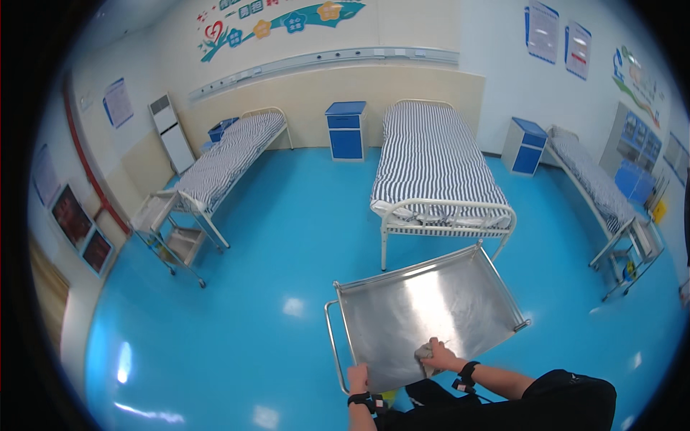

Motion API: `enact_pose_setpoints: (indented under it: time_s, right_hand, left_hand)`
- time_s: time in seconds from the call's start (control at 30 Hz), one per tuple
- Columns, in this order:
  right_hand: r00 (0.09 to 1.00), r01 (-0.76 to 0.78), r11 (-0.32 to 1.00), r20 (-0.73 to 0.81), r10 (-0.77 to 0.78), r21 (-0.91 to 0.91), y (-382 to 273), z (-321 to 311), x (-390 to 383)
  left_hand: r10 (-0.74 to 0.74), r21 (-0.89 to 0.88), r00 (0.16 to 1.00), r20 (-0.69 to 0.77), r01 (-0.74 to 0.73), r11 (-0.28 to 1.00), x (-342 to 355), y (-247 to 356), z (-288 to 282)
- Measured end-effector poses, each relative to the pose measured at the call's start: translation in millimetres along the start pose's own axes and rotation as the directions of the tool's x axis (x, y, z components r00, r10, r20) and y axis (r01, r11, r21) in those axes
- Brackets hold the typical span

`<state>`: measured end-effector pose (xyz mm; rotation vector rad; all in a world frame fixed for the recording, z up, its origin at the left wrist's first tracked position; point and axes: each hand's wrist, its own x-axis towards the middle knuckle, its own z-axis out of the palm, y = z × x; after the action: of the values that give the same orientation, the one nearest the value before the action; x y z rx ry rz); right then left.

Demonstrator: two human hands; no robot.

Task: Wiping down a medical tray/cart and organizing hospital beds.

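Observation:
A stainless-steel trolley (388, 309) with a raised rail and a side handle stands right in front of me. At its near left corner, my left hand (357, 378) is closed on the trolley's edge. My right hand (440, 355) presses a crumpled greyish cloth (424, 352) onto the shiny top, close to the near edge. Part of the cloth is hidden under my fingers. Both wrists wear black straps with small devices.
Beyond the trolley is a bed (438, 158) with striped bedding. More striped beds (233, 147) line the left and right sides, with smaller metal trolleys (183, 244) at their ends. Blue-and-white cabinets (346, 140) stand by the wall. The floor (287, 237) is glossy blue.

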<state>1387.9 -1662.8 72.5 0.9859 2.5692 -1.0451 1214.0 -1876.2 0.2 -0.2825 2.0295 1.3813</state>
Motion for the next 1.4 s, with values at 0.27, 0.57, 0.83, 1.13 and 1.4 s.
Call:
enact_pose_setpoints:
  time_s: [0.27,0.57,0.83,1.13,1.4]
  right_hand:
    - [0.997,0.081,0.997,0.003,-0.081,-0.015,17.7,12.1,-37.7]
    - [0.991,0.046,0.995,-0.128,-0.035,0.087,10.8,-7.3,36.2]
    - [0.930,-0.019,0.988,-0.361,0.073,0.152,-14.2,-21.9,145.2]
    - [0.906,-0.024,0.980,-0.409,0.106,0.199,-49.1,-39.6,220.7]
    - [0.941,0.027,0.978,-0.336,0.045,0.208,-54.9,-50.0,240.2]
  left_hand:
    - [0.025,-0.070,0.997,-0.078,-0.030,0.997,-15.8,-18.7,17.7]
    - [0.131,0.033,0.987,-0.097,-0.128,0.991,-21.5,-50.1,32.1]
    - [0.053,0.230,0.991,-0.121,-0.024,0.973,-38.8,-20.7,27.0]
    - [0.031,0.195,0.980,-0.198,0.009,0.981,-53.8,1.1,21.4]
    - [0.015,0.212,0.973,-0.228,0.034,0.977,-25.2,10.3,28.2]
